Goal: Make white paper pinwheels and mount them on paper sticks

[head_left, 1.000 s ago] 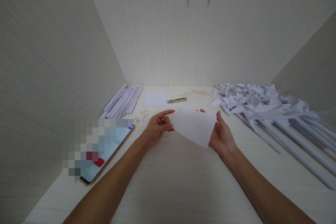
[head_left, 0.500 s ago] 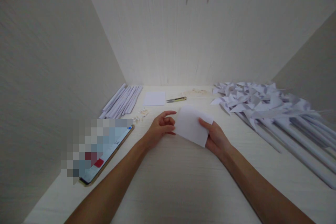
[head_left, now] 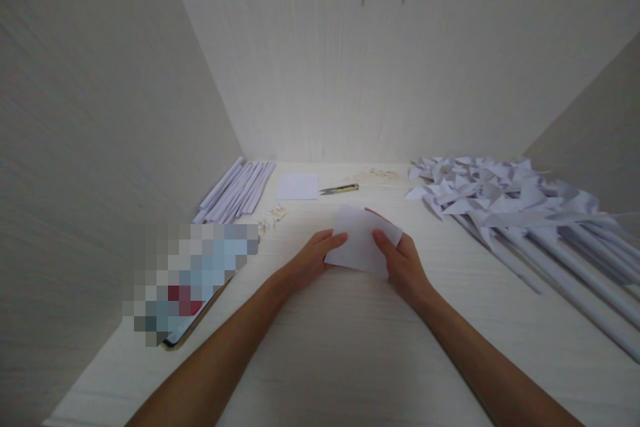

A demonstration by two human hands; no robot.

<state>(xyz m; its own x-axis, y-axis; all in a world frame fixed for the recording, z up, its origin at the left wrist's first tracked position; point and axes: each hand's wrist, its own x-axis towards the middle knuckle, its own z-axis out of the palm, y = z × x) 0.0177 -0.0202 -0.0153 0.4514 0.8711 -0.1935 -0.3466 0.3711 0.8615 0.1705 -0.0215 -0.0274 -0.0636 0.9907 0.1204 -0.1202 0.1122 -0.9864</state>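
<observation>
Pinching a folded white paper sheet [head_left: 361, 243] just above the worktop [head_left: 330, 347], left hand [head_left: 313, 260] on its near-left edge, right hand [head_left: 403, 263] gripping the right. Nearer than the thread snips [head_left: 340, 189]. Likely risk: uneven pressure, crooked crease, slipping layers.

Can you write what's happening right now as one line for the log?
left hand: grips paper sheet | right hand: grips same sheet | nearby: snips, pinwheels

I see two bare forearms in my view, no sleeves reaching the wrists. My left hand [head_left: 311, 260] and right hand [head_left: 403, 267] wear no gloves, rings, watch or bracelets that I can make out.
</observation>
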